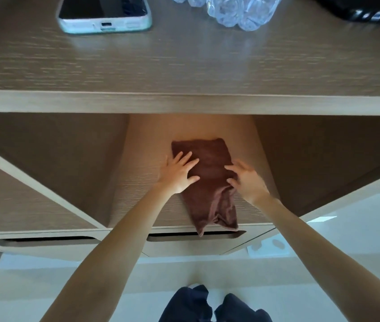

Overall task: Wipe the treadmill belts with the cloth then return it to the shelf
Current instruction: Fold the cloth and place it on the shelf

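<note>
Clearly soft and light, the brown cloth (210,163) lies on the shelf (138,163) under my left hand (177,175) and right hand (249,182), both grips apart; I'd pinch its side edges.

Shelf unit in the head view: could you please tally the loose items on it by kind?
Brown cloth: 1, on the lower shelf
Phone: 1, on the top board
Clear plastic bundle: 1, cut off by the frame
Black device: 1, also cut off
Total: 4
</note>
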